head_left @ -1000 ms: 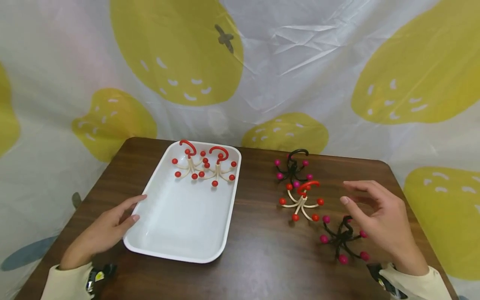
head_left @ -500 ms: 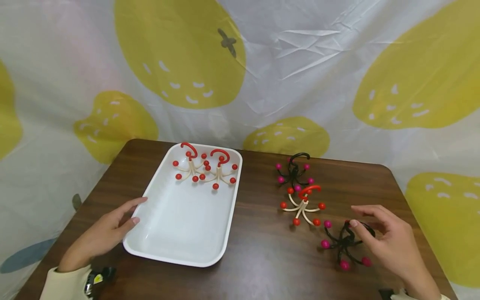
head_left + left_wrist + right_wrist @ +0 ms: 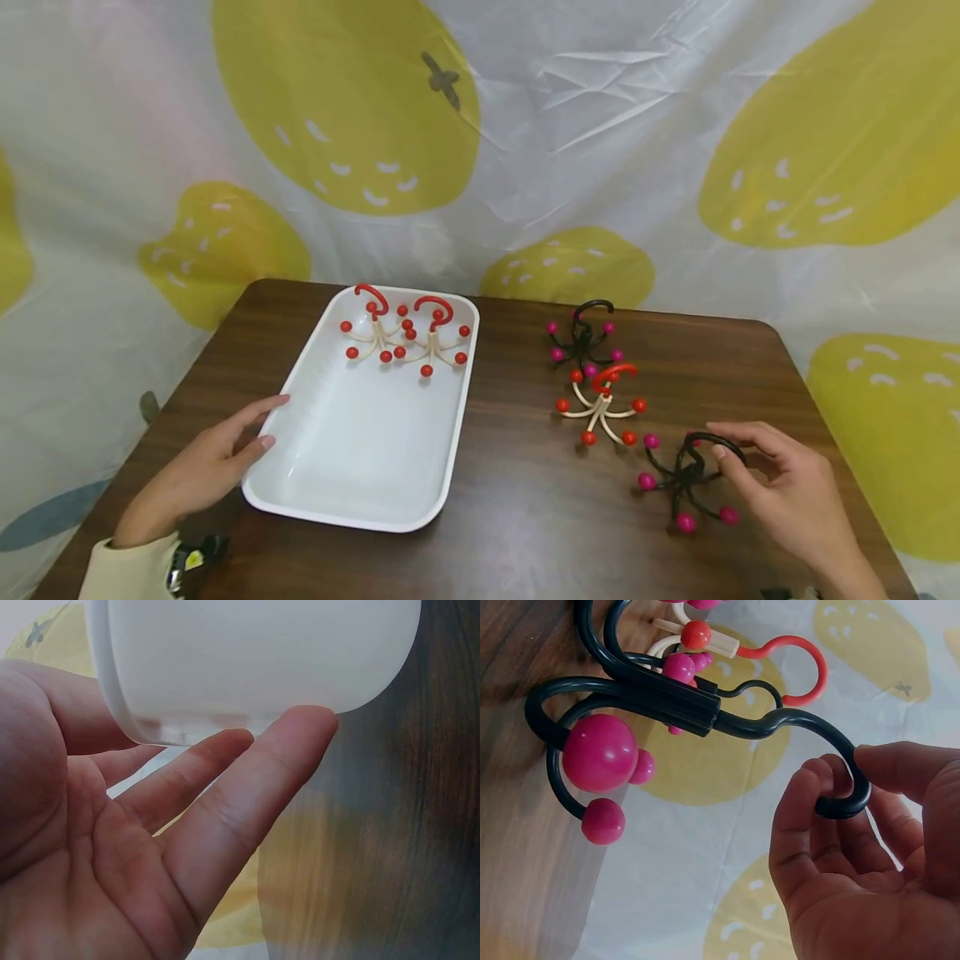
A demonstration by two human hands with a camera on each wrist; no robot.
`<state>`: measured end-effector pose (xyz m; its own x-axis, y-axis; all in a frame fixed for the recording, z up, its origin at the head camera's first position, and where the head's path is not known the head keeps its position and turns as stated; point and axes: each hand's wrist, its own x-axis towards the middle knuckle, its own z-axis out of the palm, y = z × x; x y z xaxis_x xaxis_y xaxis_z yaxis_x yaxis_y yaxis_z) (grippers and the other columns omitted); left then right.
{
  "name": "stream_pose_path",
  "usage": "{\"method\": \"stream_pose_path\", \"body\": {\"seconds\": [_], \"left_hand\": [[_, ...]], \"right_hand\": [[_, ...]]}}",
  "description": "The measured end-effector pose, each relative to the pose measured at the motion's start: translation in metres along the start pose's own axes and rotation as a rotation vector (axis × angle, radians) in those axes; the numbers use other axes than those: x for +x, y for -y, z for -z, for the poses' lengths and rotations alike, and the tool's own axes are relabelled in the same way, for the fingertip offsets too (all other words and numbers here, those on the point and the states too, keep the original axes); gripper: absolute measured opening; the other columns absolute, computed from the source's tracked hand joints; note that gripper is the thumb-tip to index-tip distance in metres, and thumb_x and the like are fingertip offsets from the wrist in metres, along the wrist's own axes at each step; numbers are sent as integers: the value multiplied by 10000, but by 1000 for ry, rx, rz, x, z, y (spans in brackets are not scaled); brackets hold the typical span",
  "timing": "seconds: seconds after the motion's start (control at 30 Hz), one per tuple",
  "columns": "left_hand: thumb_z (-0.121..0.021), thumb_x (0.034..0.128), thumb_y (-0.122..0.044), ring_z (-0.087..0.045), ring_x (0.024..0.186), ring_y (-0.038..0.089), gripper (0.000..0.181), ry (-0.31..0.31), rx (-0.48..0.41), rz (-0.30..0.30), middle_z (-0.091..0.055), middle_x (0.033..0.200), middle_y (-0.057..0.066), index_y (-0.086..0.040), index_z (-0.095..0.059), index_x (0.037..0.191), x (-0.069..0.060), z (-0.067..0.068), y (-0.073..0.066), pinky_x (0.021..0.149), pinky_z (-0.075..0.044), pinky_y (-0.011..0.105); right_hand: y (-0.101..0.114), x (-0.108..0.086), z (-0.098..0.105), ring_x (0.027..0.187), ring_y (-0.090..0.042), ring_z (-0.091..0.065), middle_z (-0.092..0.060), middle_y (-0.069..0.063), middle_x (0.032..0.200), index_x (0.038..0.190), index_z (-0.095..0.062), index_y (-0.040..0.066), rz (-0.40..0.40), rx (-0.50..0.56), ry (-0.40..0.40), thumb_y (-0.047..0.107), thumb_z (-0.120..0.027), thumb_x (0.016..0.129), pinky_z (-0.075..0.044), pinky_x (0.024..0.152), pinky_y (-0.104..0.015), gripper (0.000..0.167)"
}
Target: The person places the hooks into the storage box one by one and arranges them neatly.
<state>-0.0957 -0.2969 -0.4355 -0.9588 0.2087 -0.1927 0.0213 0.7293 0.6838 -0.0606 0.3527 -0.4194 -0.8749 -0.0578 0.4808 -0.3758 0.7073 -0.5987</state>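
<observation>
My left hand (image 3: 202, 467) grips the left rim of a white tray (image 3: 255, 492), with straight fingers along its outer wall in the left wrist view. Two cream hangers with red balls and red hooks, a left one (image 3: 378, 333) and a right one (image 3: 432, 343), stand in the tray's far end. My right hand (image 3: 780, 483) pinches the black hook of a hanger (image 3: 686, 477) with pink balls on curved arms, nearest me on the table. In the right wrist view, thumb and fingers meet around this hook (image 3: 832, 739). The hanger's balls appear to rest on the table.
A cream hanger (image 3: 602, 406) with red balls stands right of the tray on the brown table (image 3: 517, 517). Close behind it is another black hanger (image 3: 583, 340) with pink balls. A patterned curtain (image 3: 525, 150) hangs behind the table.
My right hand has come down to the near black hanger and taken hold of its hook, which now points more to the right. My left hand stays at the tray.
</observation>
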Motion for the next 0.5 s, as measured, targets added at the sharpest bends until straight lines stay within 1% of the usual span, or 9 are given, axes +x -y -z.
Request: {"method": "stream_pose_path", "body": {"seconds": [0.07, 0.17, 0.33, 0.5], "left_hand": [[-604, 1089, -233, -704, 1058, 282, 603, 7, -3, 12, -472, 1550, 340, -136, -365, 1634, -1, -1, 1, 838, -628, 473], [-601, 1090, -227, -705, 1055, 282, 603, 9, -6, 9, -467, 1546, 350, -130, -360, 1635, -1, -2, 3, 825, -629, 457], [-602, 1090, -220, -706, 1053, 277, 599, -5, 1, -11, -480, 1533, 352, -126, -363, 1631, 1, -1, 4, 808, -627, 427], [-602, 1090, -210, -704, 1064, 292, 595, -16, 0, -25, -490, 1525, 347, -118, -368, 1629, 2, -1, 5, 817, -624, 438]], "right_hand": [[1, 0, 0, 882, 142, -678, -725, 234, 1074, 1128, -801, 160, 3, -3, -1, -124, -808, 843, -530, 704, -59, 403], [2, 1, 0, 875, 146, -677, -733, 229, 1055, 1117, -808, 173, 16, -13, -12, -128, -814, 833, -525, 705, -54, 414], [4, 5, 1, 884, 144, -676, -741, 217, 1039, 1111, -812, 179, 44, -8, -32, -147, -814, 817, -518, 713, -48, 440], [7, 9, 4, 862, 152, -669, -743, 210, 1020, 1114, -814, 186, 50, -13, -37, -131, -819, 823, -514, 707, -46, 430]]}}
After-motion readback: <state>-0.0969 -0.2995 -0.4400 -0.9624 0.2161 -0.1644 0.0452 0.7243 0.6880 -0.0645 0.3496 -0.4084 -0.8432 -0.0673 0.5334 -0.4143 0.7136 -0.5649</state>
